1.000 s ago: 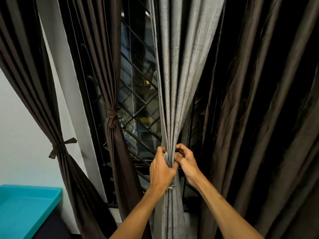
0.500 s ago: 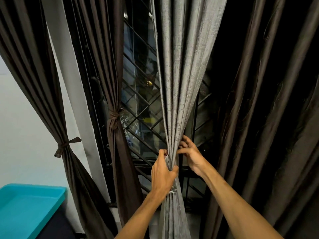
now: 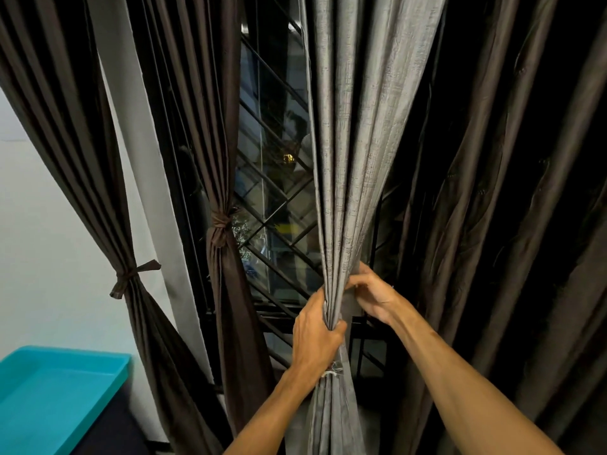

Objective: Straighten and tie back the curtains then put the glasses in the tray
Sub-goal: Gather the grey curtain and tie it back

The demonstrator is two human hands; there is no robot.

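Head view: right hand (image 3: 371,295) has shifted up the grey curtain (image 3: 358,159); left hand (image 3: 315,339) keeps its grip.
A second ago both hands pinched the gathered folds at one height. Now the left hand's fingers stay curled round the bunched cloth just above a white tie (image 3: 333,374), while the right, higher and on the curtain's right edge, pinches the outer fold between thumb and fingers. The teal tray (image 3: 59,389) sits low at left, well apart.

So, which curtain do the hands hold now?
The grey curtain in the middle: left hand grips it, right hand pinches its edge. The brown curtains hang untouched.
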